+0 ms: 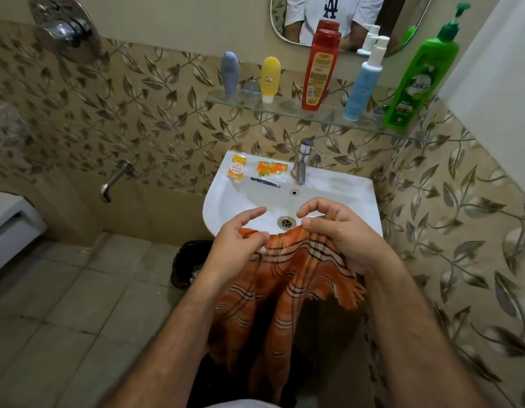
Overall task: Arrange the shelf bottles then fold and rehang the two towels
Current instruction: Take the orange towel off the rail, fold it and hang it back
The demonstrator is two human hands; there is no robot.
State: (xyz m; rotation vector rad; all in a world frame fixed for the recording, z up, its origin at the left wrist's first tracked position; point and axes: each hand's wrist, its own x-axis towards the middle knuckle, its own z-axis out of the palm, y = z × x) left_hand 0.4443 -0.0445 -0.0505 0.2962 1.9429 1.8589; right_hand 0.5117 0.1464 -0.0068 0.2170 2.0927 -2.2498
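Note:
An orange checked towel [287, 278] hangs in front of the white sink [349, 198], held by its top edge. My left hand [240, 237] pinches the towel's left corner with its forefinger stretched out. My right hand [343, 234] grips the right part of the edge, thumb on the cloth and fingers curled above it. On the glass shelf [287, 109] stand a grey tube [229, 73], a yellow tube [270, 78], a red bottle [320, 69], a pale blue pump bottle [362, 83] and a green pump bottle [417, 81]. No second towel is in view.
A steel tap [302, 163] rises at the back of the sink, with two orange sachets [237, 168] [270, 169] lying on the rim. A black bin [186, 267] sits on the tiled floor below the sink. A wall spout [114, 181] and a toilet [8, 222] are at the left.

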